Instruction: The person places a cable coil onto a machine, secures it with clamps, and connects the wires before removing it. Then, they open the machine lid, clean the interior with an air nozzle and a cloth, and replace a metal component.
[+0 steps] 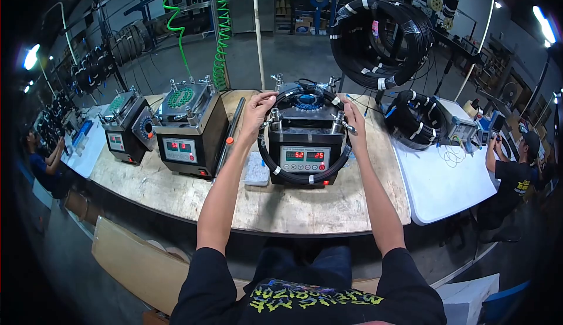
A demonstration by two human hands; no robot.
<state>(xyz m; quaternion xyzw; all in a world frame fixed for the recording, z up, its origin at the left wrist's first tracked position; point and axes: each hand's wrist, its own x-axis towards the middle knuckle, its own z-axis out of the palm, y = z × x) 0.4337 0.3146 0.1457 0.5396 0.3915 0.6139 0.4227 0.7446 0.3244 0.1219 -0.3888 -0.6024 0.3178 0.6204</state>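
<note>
A coil of black cable (271, 162) loops around the front and top of a boxy bench machine (302, 131) whose panel shows red digits, 52 and 25. At the coil's upper left side, my left hand (258, 113) has its fingers closed on the cable. Opposite it, my right hand (354, 120) grips the coil's right side, its fingers partly hidden behind the cable. Metal clamp posts stand at the machine's top corners, between my hands. A round blue toothed fixture (306, 100) sits on top, partly behind the coil.
Two similar machines (186, 131) (124, 127) stand left on the wooden bench (305, 211). A dark rod (233, 131) lies beside them. Large cable coils (381, 43) hang at back right; another coil (415, 120) rests below. Co-workers sit at left (44, 161) and right (516, 172).
</note>
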